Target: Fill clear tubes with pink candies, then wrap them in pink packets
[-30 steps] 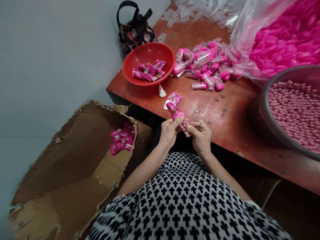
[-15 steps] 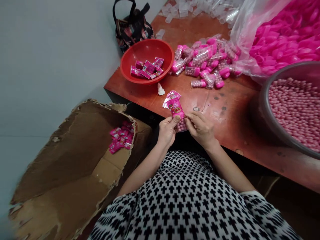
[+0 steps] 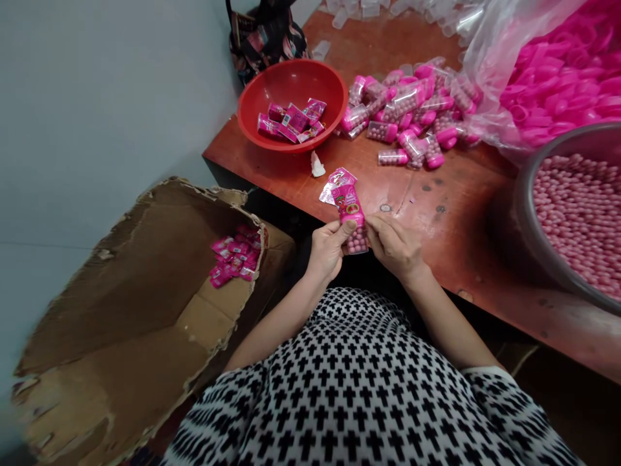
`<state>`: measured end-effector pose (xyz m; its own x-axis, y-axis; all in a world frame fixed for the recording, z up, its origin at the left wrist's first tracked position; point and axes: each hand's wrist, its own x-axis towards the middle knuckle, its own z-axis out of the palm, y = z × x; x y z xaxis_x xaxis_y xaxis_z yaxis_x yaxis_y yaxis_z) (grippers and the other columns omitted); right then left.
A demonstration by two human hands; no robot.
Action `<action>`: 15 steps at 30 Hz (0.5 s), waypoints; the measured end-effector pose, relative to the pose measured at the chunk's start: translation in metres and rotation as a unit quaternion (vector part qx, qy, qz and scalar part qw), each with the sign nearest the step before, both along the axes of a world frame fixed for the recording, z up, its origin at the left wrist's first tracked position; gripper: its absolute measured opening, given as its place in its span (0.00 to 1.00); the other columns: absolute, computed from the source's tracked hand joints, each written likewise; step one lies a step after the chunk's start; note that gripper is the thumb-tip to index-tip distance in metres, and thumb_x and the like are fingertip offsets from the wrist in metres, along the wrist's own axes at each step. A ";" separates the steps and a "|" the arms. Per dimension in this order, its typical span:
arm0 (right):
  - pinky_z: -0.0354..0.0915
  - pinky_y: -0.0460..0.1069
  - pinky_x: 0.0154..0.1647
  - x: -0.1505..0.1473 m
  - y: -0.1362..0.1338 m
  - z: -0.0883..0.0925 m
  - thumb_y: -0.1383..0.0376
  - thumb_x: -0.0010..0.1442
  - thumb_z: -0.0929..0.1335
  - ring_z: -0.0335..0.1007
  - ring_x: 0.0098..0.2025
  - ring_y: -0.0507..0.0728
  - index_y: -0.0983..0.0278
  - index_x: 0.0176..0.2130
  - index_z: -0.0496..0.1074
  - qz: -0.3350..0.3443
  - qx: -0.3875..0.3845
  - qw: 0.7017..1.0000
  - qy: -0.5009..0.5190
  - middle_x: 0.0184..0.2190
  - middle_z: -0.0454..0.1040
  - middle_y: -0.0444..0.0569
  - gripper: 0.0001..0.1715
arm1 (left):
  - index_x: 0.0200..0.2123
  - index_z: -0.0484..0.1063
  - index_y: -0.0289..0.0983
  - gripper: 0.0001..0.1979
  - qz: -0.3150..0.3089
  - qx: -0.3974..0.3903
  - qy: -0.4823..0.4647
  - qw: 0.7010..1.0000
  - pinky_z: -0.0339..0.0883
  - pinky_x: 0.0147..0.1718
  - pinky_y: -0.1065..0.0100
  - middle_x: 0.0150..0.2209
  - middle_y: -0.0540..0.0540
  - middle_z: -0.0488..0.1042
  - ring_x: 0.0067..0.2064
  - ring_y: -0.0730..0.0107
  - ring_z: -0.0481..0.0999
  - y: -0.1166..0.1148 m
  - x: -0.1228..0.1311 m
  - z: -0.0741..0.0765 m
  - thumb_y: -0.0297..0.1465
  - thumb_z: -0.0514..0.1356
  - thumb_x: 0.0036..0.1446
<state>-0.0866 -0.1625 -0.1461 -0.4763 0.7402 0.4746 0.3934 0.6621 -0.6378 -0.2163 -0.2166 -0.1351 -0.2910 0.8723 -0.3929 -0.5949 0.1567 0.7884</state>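
My left hand (image 3: 326,251) is closed round a small clear bottle of pink candy balls (image 3: 358,242), its thumb pressed on the pink cap. A pink printed wrapper (image 3: 346,200) stands up from the cap end of that bottle; whether it is fixed there I cannot tell. Fingers of my right hand (image 3: 395,246) pinch together at the right side of the cap, and what lies between them is hidden. Just beyond, a few flat pink and silver wrappers (image 3: 330,190) lie at the table's edge.
A red bowl (image 3: 247,129) holds pink packets. Filled bottles (image 3: 412,103) lie heaped behind, near pink caps (image 3: 563,84) in a clear bag. A grey tub (image 3: 526,213) of candy balls stands right. Left below, a torn cardboard box (image 3: 130,272) contains more packets (image 3: 235,259).
The view has shifted slightly. Both hands keep hold at the bottle, which now appears more upright, and my right fingers have moved down a little along its side.
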 end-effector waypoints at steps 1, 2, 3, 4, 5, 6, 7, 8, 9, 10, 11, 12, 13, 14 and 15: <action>0.71 0.48 0.47 0.000 0.000 0.000 0.61 0.62 0.64 0.77 0.43 0.55 0.60 0.41 0.76 -0.002 -0.006 1.000 0.001 0.40 0.79 0.50 0.12 | 0.20 0.71 0.33 0.21 0.000 0.001 0.000 1.000 0.72 0.28 0.67 0.20 0.49 0.71 0.25 0.71 0.74 0.000 0.000 0.000 0.43 0.72 0.35; 0.71 0.48 0.47 0.000 0.000 -0.001 0.61 0.62 0.64 0.77 0.43 0.55 0.60 0.41 0.76 -0.005 -0.009 1.000 0.005 0.40 0.79 0.50 0.12 | 0.20 0.71 0.33 0.20 0.000 0.003 0.000 1.000 0.72 0.27 0.67 0.19 0.49 0.71 0.25 0.71 0.74 -0.001 0.000 0.000 0.43 0.72 0.35; 0.71 0.48 0.46 0.000 0.001 -0.002 0.61 0.62 0.65 0.77 0.42 0.55 0.60 0.41 0.76 -0.008 -0.008 1.000 0.009 0.39 0.79 0.50 0.11 | 0.20 0.71 0.33 0.20 -0.001 0.005 0.001 1.000 0.72 0.27 0.68 0.19 0.49 0.70 0.24 0.72 0.74 -0.001 0.000 0.000 0.43 0.72 0.35; 0.70 0.47 0.45 -0.001 0.001 -0.003 0.61 0.62 0.65 0.77 0.42 0.55 0.60 0.41 0.75 -0.012 0.001 1.000 0.011 0.39 0.79 0.50 0.11 | 0.20 0.71 0.32 0.20 -0.002 0.007 0.002 1.000 0.72 0.27 0.68 0.19 0.49 0.70 0.24 0.72 0.74 -0.001 0.000 0.000 0.43 0.72 0.36; 0.70 0.47 0.44 -0.001 0.001 -0.004 0.62 0.62 0.65 0.77 0.41 0.55 0.61 0.40 0.75 -0.017 0.020 1.000 0.009 0.38 0.79 0.50 0.11 | 0.21 0.71 0.32 0.20 -0.003 0.009 0.004 1.000 0.72 0.27 0.68 0.19 0.49 0.70 0.24 0.72 0.73 -0.001 0.000 0.000 0.43 0.72 0.36; 0.70 0.47 0.43 -0.001 0.002 -0.005 0.62 0.63 0.64 0.76 0.40 0.54 0.61 0.40 0.75 -0.022 0.049 0.999 0.003 0.37 0.79 0.50 0.10 | 0.21 0.72 0.32 0.20 -0.005 0.010 0.005 1.000 0.72 0.26 0.68 0.19 0.50 0.70 0.24 0.73 0.73 -0.001 0.000 -0.001 0.43 0.72 0.36; 0.70 0.46 0.41 -0.002 0.003 -0.006 0.63 0.63 0.64 0.76 0.39 0.54 0.62 0.39 0.74 -0.026 0.084 0.996 -0.005 0.36 0.79 0.50 0.10 | 0.21 0.72 0.32 0.20 -0.006 0.010 0.005 1.000 0.72 0.27 0.69 0.19 0.50 0.70 0.24 0.73 0.73 -0.001 0.000 -0.001 0.43 0.72 0.36; 0.69 0.46 0.40 -0.003 0.004 -0.007 0.65 0.63 0.63 0.76 0.38 0.53 0.62 0.38 0.74 -0.029 0.120 0.992 -0.014 0.35 0.79 0.50 0.09 | 0.21 0.72 0.32 0.20 -0.007 0.009 0.004 1.000 0.72 0.27 0.69 0.19 0.50 0.70 0.24 0.73 0.73 -0.001 0.000 -0.001 0.43 0.72 0.36; 0.68 0.45 0.39 -0.003 0.005 -0.008 0.66 0.63 0.63 0.76 0.37 0.52 0.63 0.37 0.73 -0.030 0.153 0.987 -0.024 0.33 0.79 0.50 0.09 | 0.21 0.72 0.32 0.21 -0.008 0.008 0.003 1.000 0.72 0.27 0.69 0.19 0.50 0.70 0.23 0.74 0.72 -0.001 0.000 -0.001 0.43 0.71 0.36; 0.67 0.45 0.38 -0.003 0.007 -0.008 0.66 0.63 0.63 0.75 0.36 0.52 0.63 0.37 0.72 -0.029 0.182 0.982 -0.033 0.32 0.78 0.49 0.08 | 0.22 0.71 0.32 0.21 -0.010 0.009 0.001 1.000 0.72 0.27 0.68 0.19 0.50 0.70 0.23 0.75 0.72 -0.001 0.000 0.000 0.44 0.71 0.36; 0.66 0.45 0.36 -0.003 0.009 -0.007 0.67 0.63 0.62 0.74 0.34 0.51 0.63 0.36 0.71 -0.026 0.205 0.978 -0.043 0.31 0.77 0.49 0.08 | 0.22 0.71 0.31 0.22 -0.012 0.011 0.000 1.000 0.72 0.27 0.68 0.20 0.50 0.70 0.22 0.76 0.71 -0.001 0.001 0.001 0.44 0.71 0.36; 0.65 0.45 0.34 -0.003 0.012 -0.006 0.67 0.63 0.62 0.73 0.32 0.51 0.63 0.35 0.70 -0.020 0.222 0.973 -0.055 0.30 0.77 0.48 0.08 | 0.22 0.71 0.31 0.22 -0.016 0.014 -0.001 1.000 0.72 0.28 0.68 0.20 0.51 0.70 0.22 0.77 0.70 -0.002 0.001 0.002 0.44 0.71 0.37; 0.63 0.45 0.32 -0.002 0.015 -0.005 0.67 0.63 0.62 0.71 0.31 0.50 0.63 0.34 0.69 -0.013 0.235 0.970 -0.068 0.28 0.76 0.47 0.08 | 0.23 0.71 0.31 0.22 -0.022 0.018 -0.004 1.000 0.72 0.29 0.68 0.20 0.51 0.70 0.22 0.78 0.70 -0.004 0.002 0.003 0.44 0.71 0.37; 0.62 0.45 0.30 -0.001 0.018 -0.004 0.67 0.63 0.61 0.70 0.29 0.50 0.63 0.33 0.69 -0.005 0.245 0.966 -0.080 0.27 0.75 0.46 0.09 | 0.24 0.71 0.31 0.21 -0.029 0.020 -0.008 0.999 0.73 0.30 0.68 0.21 0.51 0.70 0.22 0.79 0.70 -0.006 0.002 0.005 0.44 0.71 0.37; 0.60 0.45 0.28 -0.001 0.020 -0.002 0.67 0.63 0.61 0.68 0.27 0.50 0.63 0.33 0.68 0.005 0.252 0.963 -0.091 0.26 0.73 0.45 0.09 | 0.25 0.71 0.31 0.21 -0.038 0.022 -0.015 0.999 0.73 0.32 0.67 0.22 0.51 0.70 0.23 0.79 0.70 -0.009 0.003 0.006 0.43 0.71 0.37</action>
<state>-0.0874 -0.1422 -0.1481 -0.5912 0.4318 0.6812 0.4598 0.8744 -0.1551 -0.2130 -0.2256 -0.1286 -0.2120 0.9077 -0.3620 -0.6057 0.1686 0.7776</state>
